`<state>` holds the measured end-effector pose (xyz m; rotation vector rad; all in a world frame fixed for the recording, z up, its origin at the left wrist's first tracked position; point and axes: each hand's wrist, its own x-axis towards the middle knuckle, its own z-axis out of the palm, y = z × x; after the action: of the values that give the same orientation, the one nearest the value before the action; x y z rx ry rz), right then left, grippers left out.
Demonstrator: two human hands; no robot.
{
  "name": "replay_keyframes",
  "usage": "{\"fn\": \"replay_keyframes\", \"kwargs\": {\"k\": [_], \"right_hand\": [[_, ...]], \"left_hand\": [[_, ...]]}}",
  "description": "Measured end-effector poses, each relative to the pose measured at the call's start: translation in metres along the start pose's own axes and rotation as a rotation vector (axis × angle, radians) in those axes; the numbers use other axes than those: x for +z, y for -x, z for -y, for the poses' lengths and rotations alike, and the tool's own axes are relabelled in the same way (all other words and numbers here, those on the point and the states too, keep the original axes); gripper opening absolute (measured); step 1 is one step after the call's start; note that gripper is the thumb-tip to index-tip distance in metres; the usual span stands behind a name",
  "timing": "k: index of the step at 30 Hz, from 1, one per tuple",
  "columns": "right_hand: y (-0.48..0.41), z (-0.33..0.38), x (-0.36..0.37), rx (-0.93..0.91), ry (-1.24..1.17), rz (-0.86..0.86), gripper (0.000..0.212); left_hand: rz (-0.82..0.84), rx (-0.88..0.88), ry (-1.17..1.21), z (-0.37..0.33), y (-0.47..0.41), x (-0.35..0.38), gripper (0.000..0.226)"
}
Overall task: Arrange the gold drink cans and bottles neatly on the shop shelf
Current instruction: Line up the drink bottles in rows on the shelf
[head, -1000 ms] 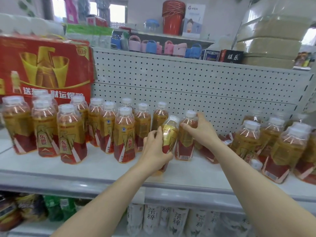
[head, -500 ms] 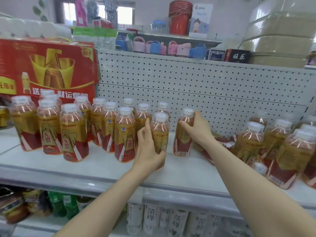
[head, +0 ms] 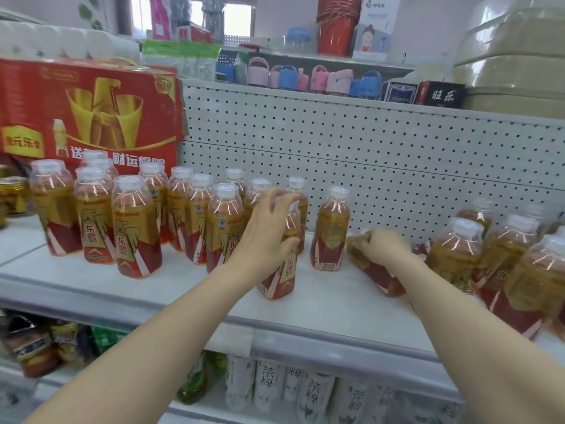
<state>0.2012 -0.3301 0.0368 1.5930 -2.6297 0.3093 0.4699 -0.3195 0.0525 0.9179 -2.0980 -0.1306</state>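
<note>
Gold-and-red drink bottles (head: 134, 224) stand in rows on the left of the white shelf (head: 324, 310). My left hand (head: 269, 231) is closed over the top of one upright bottle (head: 282, 273) at the front of the rows. Just right of it a single bottle (head: 330, 231) stands alone, untouched. My right hand (head: 385, 246) grips a bottle lying on its side (head: 379, 276), next to it. Further bottles (head: 458, 249) crowd the right end, some of them leaning. Gold cans (head: 13, 194) show at the far left edge.
A red and gold carton (head: 88, 114) stands behind the left rows. White pegboard (head: 367, 163) backs the shelf. Bare shelf lies in front of and between the hands. The lower shelf holds white tea bottles (head: 305, 390) and green bottles (head: 195, 381).
My left hand stood its tilted bottle upright on the shelf. My right hand let go of the standing bottle and moved right and down onto the lying one.
</note>
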Motion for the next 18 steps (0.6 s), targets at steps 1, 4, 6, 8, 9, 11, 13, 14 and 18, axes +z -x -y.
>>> {"fn": "replay_keyframes", "kwargs": {"k": [1, 4, 6, 8, 9, 11, 13, 14, 18], "right_hand": [[0.001, -0.001, 0.005, -0.022, 0.086, 0.024, 0.039], [0.002, 0.0, 0.017, -0.018, 0.229, -0.001, 0.062], [0.001, 0.002, 0.021, 0.034, 0.256, 0.007, 0.077], [0.001, 0.003, 0.024, 0.041, 0.181, 0.036, 0.071], [0.002, 0.003, 0.024, 0.019, 0.148, 0.045, 0.058], [0.012, 0.007, 0.021, -0.018, 0.087, 0.072, 0.035], [0.026, 0.009, 0.017, 0.013, 0.025, 0.065, 0.038], [0.032, 0.009, 0.014, 0.044, -0.012, 0.041, 0.047], [0.048, 0.008, -0.002, 0.124, -0.311, -0.091, 0.064]], "left_hand": [[-0.008, 0.002, 0.003, 0.0, 0.001, 0.0, 0.075], [-0.018, 0.024, -0.019, 0.0, 0.003, -0.001, 0.074], [-0.01, 0.026, -0.046, 0.002, 0.003, -0.002, 0.073], [-0.003, 0.013, -0.054, 0.005, 0.002, -0.004, 0.073], [-0.002, 0.009, -0.056, 0.005, 0.002, -0.005, 0.073], [0.008, 0.012, -0.072, 0.007, 0.001, -0.007, 0.074], [0.023, 0.014, -0.09, 0.007, 0.0, -0.009, 0.076], [0.027, 0.015, -0.091, 0.006, 0.0, -0.01, 0.077], [0.04, 0.012, -0.088, 0.007, -0.002, -0.011, 0.077]]}}
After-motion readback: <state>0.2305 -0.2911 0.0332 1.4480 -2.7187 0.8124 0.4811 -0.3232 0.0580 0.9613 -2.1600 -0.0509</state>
